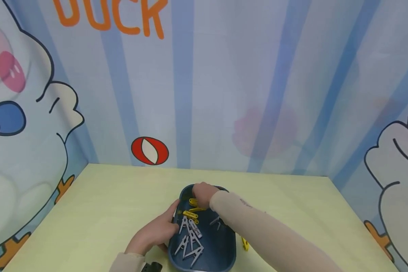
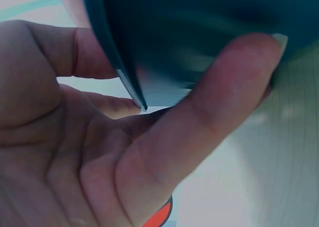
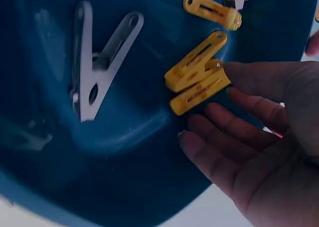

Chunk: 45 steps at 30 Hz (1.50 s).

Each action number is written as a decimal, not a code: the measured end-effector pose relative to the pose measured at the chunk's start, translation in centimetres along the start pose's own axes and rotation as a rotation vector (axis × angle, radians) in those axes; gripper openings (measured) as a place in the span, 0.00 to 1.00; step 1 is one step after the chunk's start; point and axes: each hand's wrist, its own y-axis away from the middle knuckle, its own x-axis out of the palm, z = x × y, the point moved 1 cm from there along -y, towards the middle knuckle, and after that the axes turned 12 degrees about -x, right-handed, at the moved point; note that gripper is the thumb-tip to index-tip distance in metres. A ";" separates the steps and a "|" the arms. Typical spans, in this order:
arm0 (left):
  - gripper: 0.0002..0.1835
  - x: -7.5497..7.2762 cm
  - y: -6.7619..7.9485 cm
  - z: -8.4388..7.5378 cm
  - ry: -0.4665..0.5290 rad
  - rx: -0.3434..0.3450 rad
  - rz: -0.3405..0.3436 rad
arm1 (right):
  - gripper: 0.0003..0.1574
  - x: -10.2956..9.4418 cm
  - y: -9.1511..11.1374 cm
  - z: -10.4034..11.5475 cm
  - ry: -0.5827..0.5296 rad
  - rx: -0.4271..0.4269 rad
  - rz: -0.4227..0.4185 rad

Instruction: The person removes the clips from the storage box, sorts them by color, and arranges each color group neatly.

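Observation:
A dark blue tray (image 1: 221,245) is gripped at its left side by my left hand (image 1: 158,228). In the left wrist view, that hand's fingers bend about the tray wall (image 2: 164,33). My right hand (image 1: 205,194) reaches into the far end of the tray. In the right wrist view its thumb and a finger pinch the end of a yellow clothespin (image 3: 199,95), among other yellow ones. A grey clothespin (image 3: 99,62) lies on the tray floor nearby. Several pale grey clothespins (image 1: 192,236) lie along the tray's left side, below some yellow clothespins (image 1: 190,214).
Another yellow clothespin (image 1: 245,243) lies on the pale yellow table (image 1: 122,196), right of the tray and beside the right forearm. A striped blue backdrop (image 1: 210,94) with cartoon figures stands behind the table and at both sides.

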 end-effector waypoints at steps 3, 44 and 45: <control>0.43 -0.1 0.2 -0.1 0.004 0.011 0.008 | 0.05 0.4 -0.2 0.0 0.018 -0.024 0.001; 0.44 -0.2 0.4 0.2 0.030 0.032 0.025 | 0.07 3.3 -0.4 0.9 0.161 -0.024 -0.025; 0.44 -0.2 0.4 0.2 0.030 0.034 0.024 | 0.08 3.2 -0.3 1.0 0.159 -0.019 -0.025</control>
